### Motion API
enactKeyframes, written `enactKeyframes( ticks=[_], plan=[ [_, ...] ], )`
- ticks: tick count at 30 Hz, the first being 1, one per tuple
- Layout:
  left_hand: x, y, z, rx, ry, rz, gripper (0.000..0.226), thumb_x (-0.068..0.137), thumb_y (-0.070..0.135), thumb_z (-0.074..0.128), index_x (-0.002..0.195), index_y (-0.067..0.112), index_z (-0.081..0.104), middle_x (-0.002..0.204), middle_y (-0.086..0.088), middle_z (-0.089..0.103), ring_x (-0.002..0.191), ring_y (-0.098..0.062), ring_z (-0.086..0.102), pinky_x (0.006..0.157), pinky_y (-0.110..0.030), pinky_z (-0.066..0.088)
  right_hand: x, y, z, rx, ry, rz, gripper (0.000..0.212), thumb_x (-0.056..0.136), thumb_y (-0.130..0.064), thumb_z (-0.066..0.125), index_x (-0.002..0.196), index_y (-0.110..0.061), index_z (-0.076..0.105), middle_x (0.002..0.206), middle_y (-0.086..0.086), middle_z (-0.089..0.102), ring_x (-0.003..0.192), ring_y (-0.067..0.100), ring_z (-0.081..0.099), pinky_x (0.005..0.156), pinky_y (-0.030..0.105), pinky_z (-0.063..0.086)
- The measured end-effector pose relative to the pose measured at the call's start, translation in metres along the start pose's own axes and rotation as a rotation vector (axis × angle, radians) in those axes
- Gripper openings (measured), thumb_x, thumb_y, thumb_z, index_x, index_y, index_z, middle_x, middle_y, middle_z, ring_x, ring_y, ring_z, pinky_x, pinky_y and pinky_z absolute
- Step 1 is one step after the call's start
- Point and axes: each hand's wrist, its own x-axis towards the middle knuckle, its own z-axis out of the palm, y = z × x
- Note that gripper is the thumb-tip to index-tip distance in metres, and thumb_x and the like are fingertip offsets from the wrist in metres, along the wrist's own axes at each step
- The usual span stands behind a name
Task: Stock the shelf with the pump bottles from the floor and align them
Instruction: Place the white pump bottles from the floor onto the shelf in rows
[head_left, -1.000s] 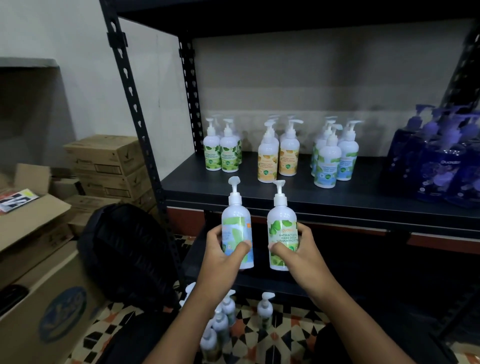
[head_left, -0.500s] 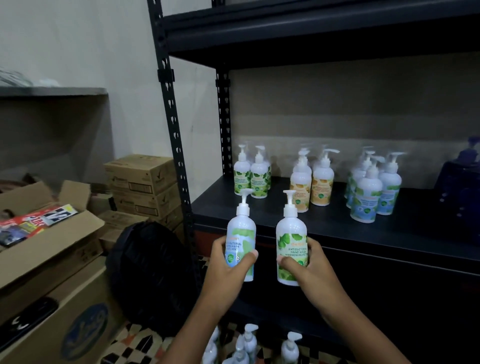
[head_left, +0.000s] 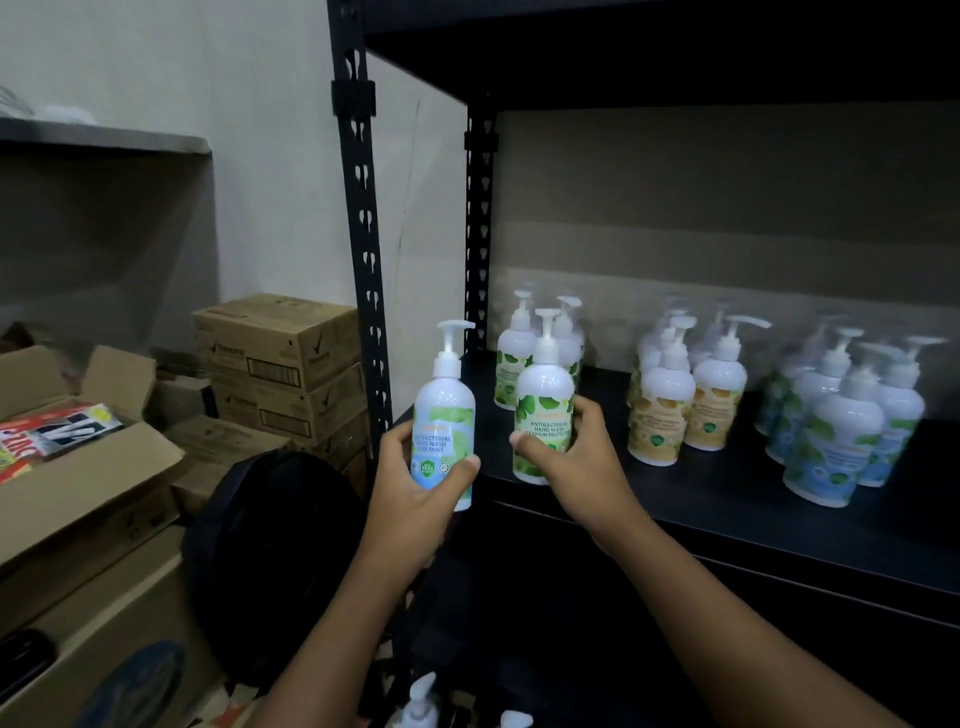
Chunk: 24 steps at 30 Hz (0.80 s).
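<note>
Left hand (head_left: 410, 499) grips mint bottle (head_left: 444, 415) upright, off shelf (head_left: 727, 525), just beside front-left post (head_left: 369, 312). Right hand (head_left: 576, 462) wraps green bottle (head_left: 543, 405) at shelf's front-left corner; can't tell if base touches. Behind: green pair (head_left: 511, 374) back-left, orange group (head_left: 660, 410) mid-shelf, blue group (head_left: 831, 441) rightward. Floor bottles (head_left: 418, 701) below.
</note>
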Motion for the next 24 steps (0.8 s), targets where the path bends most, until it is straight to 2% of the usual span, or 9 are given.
enactKeyframes(
  ticks=[4,10,15,17,20,24],
  plan=[
    [0.02,-0.007,-0.006,-0.022,0.053,0.021,0.054,0.083,0.015,0.08,0.126,0.022,0.048,0.103,0.0,0.065,0.074,0.003,0.068,0.059,-0.014,0.053,0.03,0.009,0.018,-0.046,0.023,-0.013,0.06,0.08,-0.029,0.083,0.122,-0.031,0.04,0.109,-0.009,0.065,0.098,0.008,0.066,0.084,0.028,0.054],
    [0.031,-0.015,-0.01,-0.015,0.076,0.027,0.053,0.083,0.016,0.081,0.123,0.023,0.049,0.1,0.002,0.065,0.073,0.004,0.067,0.06,-0.015,0.054,0.054,0.017,0.035,-0.161,0.06,-0.012,0.061,0.078,-0.031,0.084,0.119,-0.03,0.039,0.097,-0.016,0.061,0.092,0.011,0.064,0.079,0.028,0.049],
    [0.028,-0.016,-0.009,-0.023,0.084,0.024,0.054,0.082,0.017,0.082,0.124,0.023,0.049,0.099,0.003,0.065,0.074,0.003,0.067,0.061,-0.016,0.054,0.059,0.028,0.042,-0.29,0.087,-0.02,0.086,0.062,-0.04,0.087,0.131,-0.022,0.04,0.119,-0.001,0.06,0.104,0.019,0.063,0.086,0.038,0.054],
    [0.027,-0.015,-0.01,-0.033,0.092,0.021,0.054,0.081,0.018,0.082,0.124,0.024,0.05,0.101,0.002,0.065,0.075,0.001,0.068,0.061,-0.017,0.054,0.06,0.032,0.041,-0.339,0.102,-0.003,0.078,0.058,-0.038,0.085,0.123,-0.02,0.045,0.118,0.001,0.061,0.101,0.02,0.064,0.082,0.038,0.055],
    [0.025,-0.013,-0.01,-0.04,0.098,0.018,0.054,0.082,0.019,0.083,0.125,0.025,0.05,0.102,0.001,0.065,0.075,0.001,0.068,0.062,-0.018,0.055,0.064,0.036,0.041,-0.389,0.103,0.032,0.062,0.062,-0.035,0.085,0.114,-0.017,0.055,0.111,0.003,0.065,0.092,0.019,0.065,0.07,0.029,0.049],
    [0.023,-0.011,-0.012,-0.043,0.11,0.024,0.054,0.082,0.02,0.083,0.124,0.026,0.049,0.101,0.002,0.065,0.075,0.001,0.068,0.062,-0.018,0.055,0.072,0.038,0.047,-0.401,0.118,0.042,0.059,0.068,-0.037,0.085,0.115,-0.015,0.055,0.116,0.005,0.064,0.095,0.023,0.065,0.076,0.033,0.052]
  ],
)
